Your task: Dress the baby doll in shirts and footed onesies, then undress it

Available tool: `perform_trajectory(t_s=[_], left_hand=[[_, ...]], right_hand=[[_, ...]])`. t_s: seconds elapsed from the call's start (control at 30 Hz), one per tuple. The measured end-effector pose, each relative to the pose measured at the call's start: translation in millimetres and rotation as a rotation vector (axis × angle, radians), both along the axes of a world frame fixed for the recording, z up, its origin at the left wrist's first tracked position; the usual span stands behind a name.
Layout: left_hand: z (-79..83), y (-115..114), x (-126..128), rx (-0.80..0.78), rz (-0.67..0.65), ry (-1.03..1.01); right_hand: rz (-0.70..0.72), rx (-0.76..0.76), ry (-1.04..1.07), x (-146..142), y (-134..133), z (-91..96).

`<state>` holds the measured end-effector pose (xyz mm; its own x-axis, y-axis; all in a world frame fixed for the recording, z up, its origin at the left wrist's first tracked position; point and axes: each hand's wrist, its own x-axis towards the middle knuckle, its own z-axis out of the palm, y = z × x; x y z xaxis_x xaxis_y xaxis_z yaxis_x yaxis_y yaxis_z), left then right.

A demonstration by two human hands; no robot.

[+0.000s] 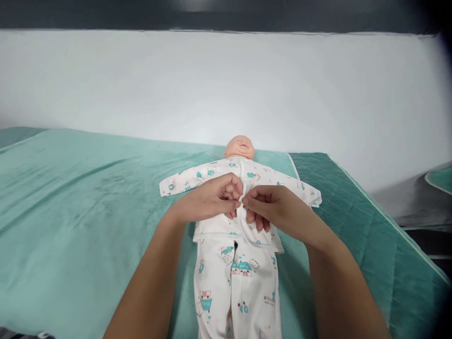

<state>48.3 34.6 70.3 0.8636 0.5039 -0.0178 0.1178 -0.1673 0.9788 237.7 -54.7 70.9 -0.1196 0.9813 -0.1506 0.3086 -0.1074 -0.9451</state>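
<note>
A baby doll (240, 147) lies on its back on a teal cloth, head away from me. It wears a white printed top (208, 173) with sleeves spread out and matching white printed trousers (240, 282). My left hand (208, 200) and my right hand (273, 207) meet over the doll's chest. Both pinch the front edges of the top together at the middle, thumbs and forefingers closed on the fabric. What sits between the fingertips is too small to make out.
The teal cloth (70, 212) covers a wide bed or table, with a darker quilted teal section (360, 226) on the right. A white wall (226, 84) rises behind. A dark floor gap and another teal edge (441, 179) lie at the far right.
</note>
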Motion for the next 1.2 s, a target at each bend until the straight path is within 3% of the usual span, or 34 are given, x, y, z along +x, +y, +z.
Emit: perform_trajectory(t_s=[0.9,1.2], left_hand=[[-2.4,-7.3,9.1,0.141,0.127,0.056],[-6.0,-3.6,9.8,0.042,0.095,-0.016]], right_hand=[[0.01,-0.028,0.045,-0.7,6.5,-9.3],[0.055,-0.021,0.071,2.6,6.1,-6.9]])
